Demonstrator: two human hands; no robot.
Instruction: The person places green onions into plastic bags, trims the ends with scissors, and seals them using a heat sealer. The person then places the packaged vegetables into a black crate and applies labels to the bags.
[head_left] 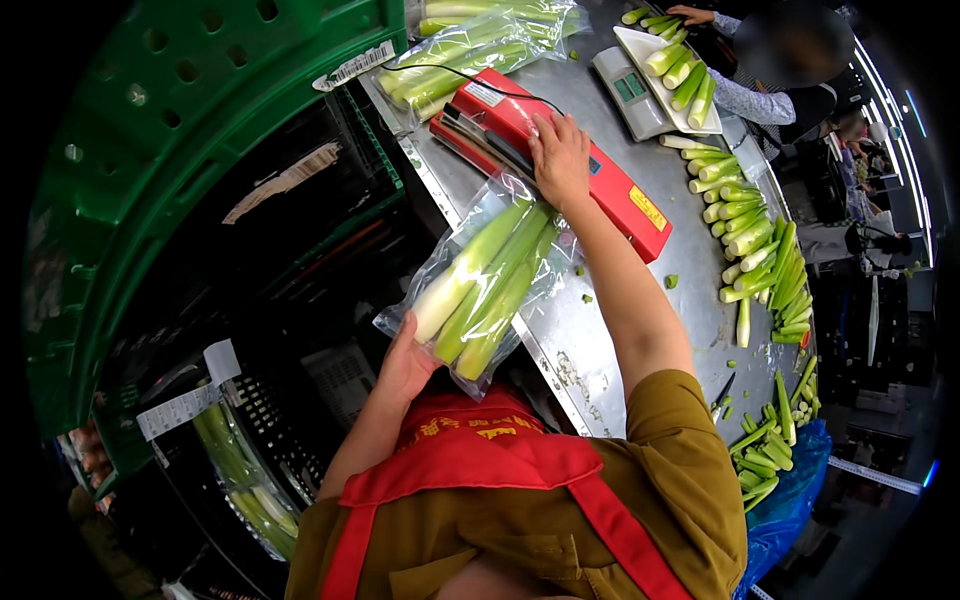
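A clear plastic bag of leeks (pixel 480 275), several thick green and white stalks, hangs tilted before me at the table's near edge. My left hand (pixel 405 360) is closed on its lower end, supporting it from the left. The bag's upper end meets the long slot side of a red bag sealer (pixel 620 200); how far it reaches inside is hidden. On top of the sealer rests my right hand (pixel 562 160), palm down with the fingers apart.
More bagged leeks (pixel 480 50) lie beyond the sealer. A scale (pixel 630 95) bears a white tray of leeks (pixel 685 80). Cut leeks (pixel 740 215) line the right edge, near trimmings (pixel 765 455) and a blue bag (pixel 800 500). Left stands a green crate (pixel 130 130). Someone's hand (pixel 692 15) touches leeks at the back.
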